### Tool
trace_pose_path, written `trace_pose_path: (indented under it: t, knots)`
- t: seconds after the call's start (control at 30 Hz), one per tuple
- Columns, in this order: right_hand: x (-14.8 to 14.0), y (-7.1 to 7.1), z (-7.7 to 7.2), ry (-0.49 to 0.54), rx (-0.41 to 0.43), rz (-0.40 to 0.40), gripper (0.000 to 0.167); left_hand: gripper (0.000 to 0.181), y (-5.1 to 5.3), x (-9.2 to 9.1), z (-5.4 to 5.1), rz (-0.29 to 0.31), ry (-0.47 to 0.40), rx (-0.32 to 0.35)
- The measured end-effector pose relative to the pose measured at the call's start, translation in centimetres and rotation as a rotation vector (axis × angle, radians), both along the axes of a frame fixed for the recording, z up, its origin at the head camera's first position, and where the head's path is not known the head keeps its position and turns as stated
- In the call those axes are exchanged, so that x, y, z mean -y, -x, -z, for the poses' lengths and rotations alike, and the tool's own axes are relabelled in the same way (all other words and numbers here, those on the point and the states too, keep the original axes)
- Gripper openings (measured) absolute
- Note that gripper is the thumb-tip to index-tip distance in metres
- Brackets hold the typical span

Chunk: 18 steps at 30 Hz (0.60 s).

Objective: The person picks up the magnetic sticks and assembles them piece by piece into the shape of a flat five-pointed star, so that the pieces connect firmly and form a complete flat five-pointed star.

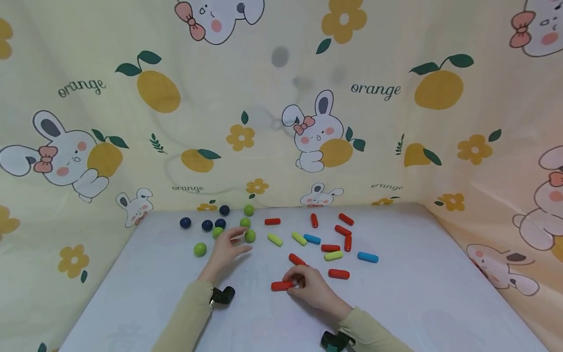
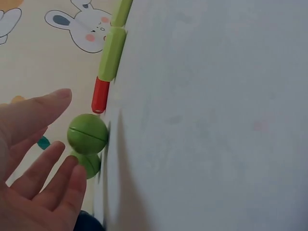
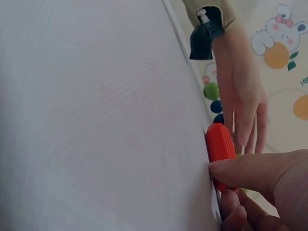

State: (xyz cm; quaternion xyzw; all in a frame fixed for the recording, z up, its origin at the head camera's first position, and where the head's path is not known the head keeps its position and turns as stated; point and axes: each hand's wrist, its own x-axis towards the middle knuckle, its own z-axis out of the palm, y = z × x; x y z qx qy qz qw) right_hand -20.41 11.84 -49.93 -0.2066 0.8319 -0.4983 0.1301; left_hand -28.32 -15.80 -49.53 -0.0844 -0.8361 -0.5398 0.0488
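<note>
My left hand (image 1: 227,248) is beside a green ball (image 1: 250,235), fingers loosely spread and holding nothing. In the left wrist view, that green ball (image 2: 87,134) stands just past the fingertips of my left hand (image 2: 41,168), with another green ball (image 2: 89,164) behind it. My right hand (image 1: 314,288) pinches the right end of a red stick (image 1: 280,286) low over the table. The right wrist view shows the thumb and fingers of my right hand (image 3: 260,185) at the near end of the red stick (image 3: 220,144).
Dark blue balls (image 1: 207,225) and more green balls (image 1: 200,249) lie at the back left. Several red sticks (image 1: 339,274), yellow-green sticks (image 1: 333,255) and two blue sticks (image 1: 367,257) are scattered right of centre. A patterned cloth rises behind the table.
</note>
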Motion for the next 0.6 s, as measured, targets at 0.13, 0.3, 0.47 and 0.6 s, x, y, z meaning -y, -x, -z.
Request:
trace_pose_path:
  t: [0.13, 0.3, 0.47, 0.6]
  knots:
    - [0.0, 0.1, 0.2, -0.009, -0.014, 0.005, 0.023, 0.054, 0.4, -0.5, 0.0, 0.011, 0.004, 0.019]
    - [0.0, 0.1, 0.6, -0.034, -0.058, 0.013, 0.022, 0.049, 1.1, -0.9, 0.3, -0.018, 0.023, 0.030]
    - [0.0, 0.1, 0.6, -0.032, -0.061, 0.009, 0.022, 0.043, 1.5, -1.2, 0.7, -0.054, 0.031, 0.076]
    - [0.0, 0.2, 0.5, -0.031, -0.046, 0.012, 0.025, 0.039, 1.4, -1.4, 0.5, -0.057, 0.030, 0.098]
